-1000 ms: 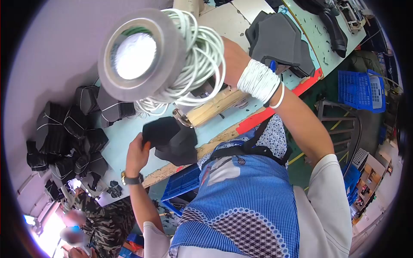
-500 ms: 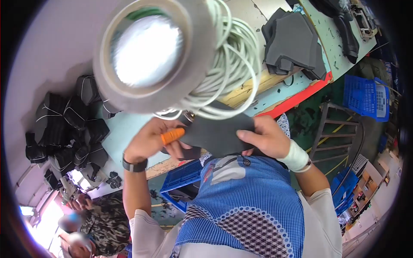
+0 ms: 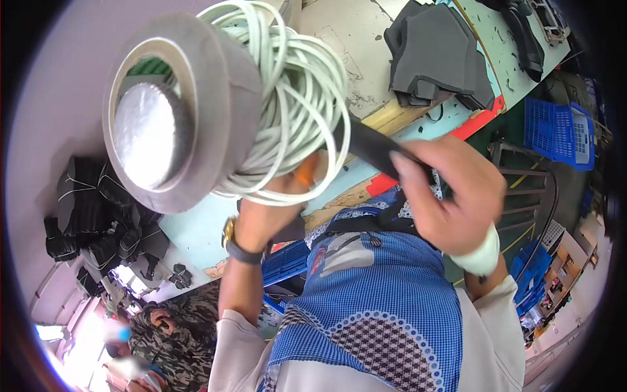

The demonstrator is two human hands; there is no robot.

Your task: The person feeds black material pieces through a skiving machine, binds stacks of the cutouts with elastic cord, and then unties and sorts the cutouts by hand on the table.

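Note:
A dark foam piece (image 3: 373,149) is seen nearly edge-on, stretched between both hands. My right hand (image 3: 450,193) pinches its right end between thumb and fingers, with white cord wound around the wrist. My left hand (image 3: 281,199), with an orange finger cover (image 3: 305,171), is at the left end, its fingertips mostly hidden behind a hanging coil of white cord (image 3: 294,98). The coil hangs beside a large grey spool (image 3: 222,111) in front of the camera. Another grey piece (image 3: 290,230) lies by my left wrist.
Grey foam pieces (image 3: 434,52) are stacked at the back of the table. Tied dark bundles (image 3: 91,209) are piled at the left. A blue crate (image 3: 287,264) stands below the table edge, another (image 3: 558,134) at the right. A person in camouflage (image 3: 186,326) is at lower left.
My right hand first came down from the cord to the foam piece. Both hands have since raised it, turning it nearly edge-on. My left hand has moved right, behind the cord; the spool shifted in view.

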